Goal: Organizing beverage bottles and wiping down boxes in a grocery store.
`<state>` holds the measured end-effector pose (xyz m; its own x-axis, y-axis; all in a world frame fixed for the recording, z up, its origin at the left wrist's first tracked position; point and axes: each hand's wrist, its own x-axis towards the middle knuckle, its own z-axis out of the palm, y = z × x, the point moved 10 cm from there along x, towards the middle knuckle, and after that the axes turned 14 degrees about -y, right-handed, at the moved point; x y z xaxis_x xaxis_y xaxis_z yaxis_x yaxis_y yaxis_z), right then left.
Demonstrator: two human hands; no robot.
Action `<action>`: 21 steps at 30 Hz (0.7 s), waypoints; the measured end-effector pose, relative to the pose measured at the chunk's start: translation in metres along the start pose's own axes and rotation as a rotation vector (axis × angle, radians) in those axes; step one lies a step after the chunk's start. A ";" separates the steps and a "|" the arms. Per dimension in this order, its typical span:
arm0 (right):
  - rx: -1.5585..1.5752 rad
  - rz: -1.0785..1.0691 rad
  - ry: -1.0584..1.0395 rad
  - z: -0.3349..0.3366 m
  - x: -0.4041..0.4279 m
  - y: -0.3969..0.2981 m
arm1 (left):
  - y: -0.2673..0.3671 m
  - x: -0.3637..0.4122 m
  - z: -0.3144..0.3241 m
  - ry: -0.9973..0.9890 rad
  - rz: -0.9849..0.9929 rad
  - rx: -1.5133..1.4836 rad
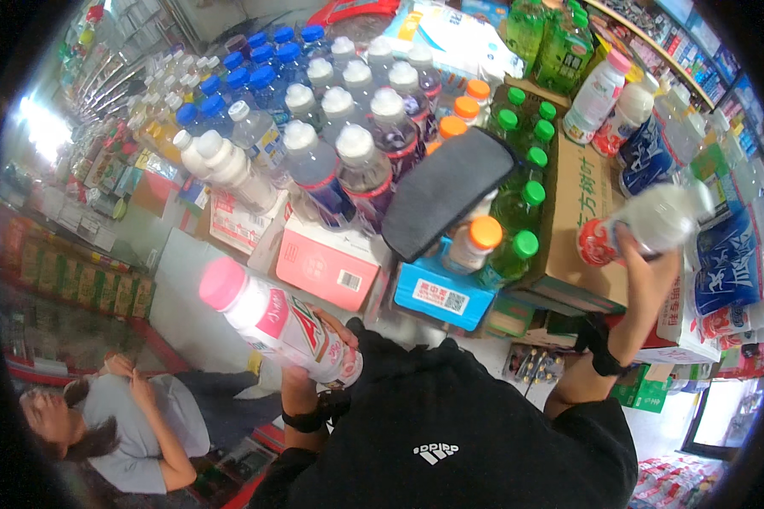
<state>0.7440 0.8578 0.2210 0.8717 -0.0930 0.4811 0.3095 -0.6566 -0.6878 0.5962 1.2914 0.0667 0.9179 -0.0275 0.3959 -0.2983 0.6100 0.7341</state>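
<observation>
My left hand (344,337) grips a large white plastic drink bottle (293,324) with a pink cap, tilted in front of my chest. At the right, my right hand (643,251) is closed around a blurred white bottle (659,219) with a red and white label, leaning to the right. That bottle is above the edge of a brown cardboard carton (579,223); whether it touches the carton I cannot tell. Standing on the carton's far end are another pink-capped bottle (598,95) and a white bottle with a red label (624,118).
Rows of white-capped bottles (356,146), blue-capped bottles (261,57) and green-capped bottles (525,191) fill the display. A dark flat pad (449,191) lies across some orange-capped bottles. Blue-wrapped bottle packs (729,267) stand at right. Another person (146,420) is at lower left.
</observation>
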 end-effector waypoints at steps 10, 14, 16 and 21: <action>0.337 -0.477 -0.088 0.010 0.063 -0.220 | 0.032 0.032 -0.074 -0.290 -0.132 -0.087; -0.186 -0.828 -0.386 0.175 0.108 -0.369 | 0.075 0.003 -0.119 -0.092 -0.179 -0.061; 0.093 -0.707 -0.506 0.230 0.119 -0.419 | 0.072 0.010 -0.139 -0.120 -0.200 -0.131; 0.298 -0.377 -0.671 0.352 0.194 -0.417 | 0.090 -0.006 -0.183 -0.013 -0.243 -0.140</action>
<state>0.9176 1.3771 0.4103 0.7013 0.6228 0.3467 0.6324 -0.3192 -0.7059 0.6117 1.4918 0.0297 0.9544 -0.1961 0.2251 -0.0297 0.6879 0.7252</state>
